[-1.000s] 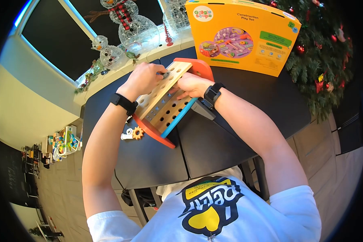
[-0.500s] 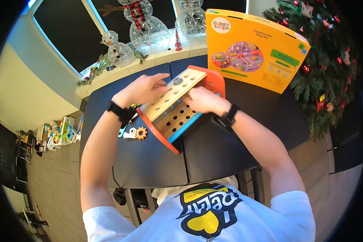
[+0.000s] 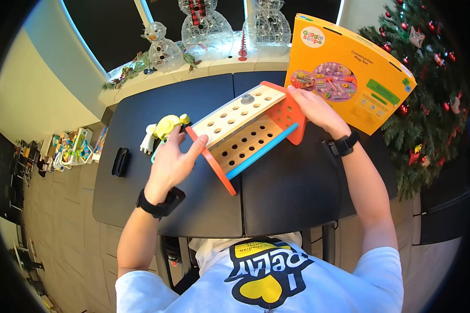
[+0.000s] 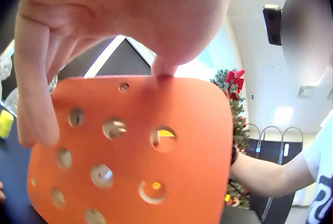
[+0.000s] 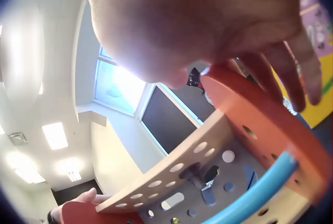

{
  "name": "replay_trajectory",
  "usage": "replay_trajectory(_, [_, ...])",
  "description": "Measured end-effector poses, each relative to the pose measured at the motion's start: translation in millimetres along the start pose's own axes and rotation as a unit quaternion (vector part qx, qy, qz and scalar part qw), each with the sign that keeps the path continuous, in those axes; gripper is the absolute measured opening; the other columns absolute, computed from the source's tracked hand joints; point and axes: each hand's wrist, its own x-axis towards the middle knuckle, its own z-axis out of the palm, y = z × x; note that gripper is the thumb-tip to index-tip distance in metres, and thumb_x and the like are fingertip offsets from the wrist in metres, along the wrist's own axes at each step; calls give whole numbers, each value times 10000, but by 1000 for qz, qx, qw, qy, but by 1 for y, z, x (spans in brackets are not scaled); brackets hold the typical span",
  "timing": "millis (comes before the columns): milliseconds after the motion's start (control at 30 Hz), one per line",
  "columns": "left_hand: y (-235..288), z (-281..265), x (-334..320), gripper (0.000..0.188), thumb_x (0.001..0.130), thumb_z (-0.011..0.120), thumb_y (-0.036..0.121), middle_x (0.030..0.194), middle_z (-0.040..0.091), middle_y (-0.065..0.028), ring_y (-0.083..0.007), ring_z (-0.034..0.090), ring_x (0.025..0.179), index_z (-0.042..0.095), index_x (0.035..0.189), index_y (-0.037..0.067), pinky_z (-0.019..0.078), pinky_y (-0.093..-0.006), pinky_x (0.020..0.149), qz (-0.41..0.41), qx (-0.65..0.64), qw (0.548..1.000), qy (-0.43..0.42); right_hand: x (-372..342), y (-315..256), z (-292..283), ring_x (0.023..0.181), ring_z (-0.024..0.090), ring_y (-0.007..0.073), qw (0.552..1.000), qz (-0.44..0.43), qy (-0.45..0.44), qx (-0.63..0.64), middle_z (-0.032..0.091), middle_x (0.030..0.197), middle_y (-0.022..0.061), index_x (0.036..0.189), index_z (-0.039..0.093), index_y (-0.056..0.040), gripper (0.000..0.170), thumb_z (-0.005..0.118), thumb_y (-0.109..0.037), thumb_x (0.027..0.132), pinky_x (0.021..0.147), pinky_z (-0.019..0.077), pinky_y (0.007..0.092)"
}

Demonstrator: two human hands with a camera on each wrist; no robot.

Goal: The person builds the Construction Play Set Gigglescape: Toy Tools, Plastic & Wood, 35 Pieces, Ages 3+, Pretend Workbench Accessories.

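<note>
A wooden toy bench [image 3: 240,117] with orange-red end panels stands on the table. The grey head of a bolt [image 3: 247,98] sits in a hole of its top board; its shaft [image 5: 193,176] shows underneath. My left hand [image 3: 171,164] is at the near left panel [image 4: 130,146], thumb on the upper edge, fingers loosely extended outside it. At the far right panel [image 5: 260,115] is my right hand [image 3: 318,110], thumb by the top corner and fingers hanging along the outer side. Neither hand has its fingers curled round a panel.
Left of the bench lie a yellow-green toy piece [image 3: 168,125], white pieces [image 3: 148,140] and a black case [image 3: 120,161]. An orange-yellow box [image 3: 350,73] stands behind on the right, near a decorated tree [image 3: 428,120]. Lit snowmen [image 3: 206,31] line the sill.
My left hand has left the top board for the left panel. My right hand has come out from under the board to the right panel. The head view has shifted.
</note>
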Motion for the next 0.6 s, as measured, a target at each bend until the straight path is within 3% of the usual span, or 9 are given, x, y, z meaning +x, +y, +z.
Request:
replay_trajectory(33, [-5, 4, 2, 902, 950, 603, 678, 1241, 705, -243, -288, 739, 972, 522, 1453, -66, 594, -411, 860, -29, -19, 999, -23, -2, -19, -9, 930, 725, 253, 978, 125, -100, 135, 735, 1147, 165, 1337, 644, 7, 747, 378, -634, 1059, 765, 574, 373])
replay_trajectory(133, [-6, 10, -4, 830, 993, 552, 648, 1249, 701, -219, -268, 723, 1053, 550, 1437, -53, 621, -391, 817, -133, -199, 959, -152, 3, -22, -15, 979, 725, 169, 953, 150, -171, 203, 729, 1170, 104, 1329, 654, -34, 630, 456, -570, 1064, 729, 622, 348])
replay_trajectory(167, [-8, 11, -3, 765, 1020, 531, 610, 1237, 704, -190, -252, 699, 1125, 571, 1430, -34, 638, -373, 786, -111, -201, 961, -154, 5, -19, -15, 924, 731, 162, 943, 152, -179, 236, 732, 1137, 101, 1311, 661, -20, 588, 475, -521, 1066, 631, 617, 316])
replay_trajectory(267, [-5, 14, 0, 723, 1027, 537, 577, 1235, 706, -191, -254, 696, 1139, 587, 1412, -32, 638, -379, 797, -83, -214, 964, -134, 9, -17, -13, 838, 720, 159, 940, 145, -183, 250, 740, 1085, 105, 1267, 680, 9, 557, 481, -469, 1062, 584, 552, 289])
replay_trajectory(400, [-11, 20, 14, 686, 988, 628, 484, 1254, 703, -211, -261, 693, 1173, 583, 1405, -60, 616, -382, 879, -35, -241, 962, -121, 5, -21, -8, 835, 729, 176, 935, 140, -134, 295, 740, 1072, 111, 1248, 674, 41, 479, 505, -369, 1066, 598, 580, 304])
replay_trajectory(467, [0, 10, 18, 693, 967, 671, 446, 1273, 698, -216, -270, 682, 1212, 563, 1423, -65, 576, -395, 967, -11, -183, 976, -115, 3, -18, -2, 835, 735, 187, 928, 142, -93, 332, 742, 1075, 117, 1243, 670, 49, 449, 504, -331, 1071, 616, 598, 321])
replay_trajectory(500, [3, 8, 19, 701, 956, 693, 428, 1283, 696, -218, -274, 676, 1231, 553, 1432, -67, 556, -401, 1010, -1, -155, 982, -111, 2, -16, 0, 863, 736, 185, 918, 134, -86, 363, 739, 1100, 118, 1262, 658, 48, 441, 500, -319, 1075, 642, 605, 329])
replay_trajectory(600, [-10, 19, 27, 774, 920, 755, 394, 1333, 675, -223, -293, 627, 1315, 495, 1481, -72, 487, -421, 1101, 67, -236, 967, -74, -2, -12, 1, 973, 729, 179, 888, 115, -70, 439, 720, 1196, 123, 1331, 611, 43, 424, 489, -281, 1086, 746, 613, 340])
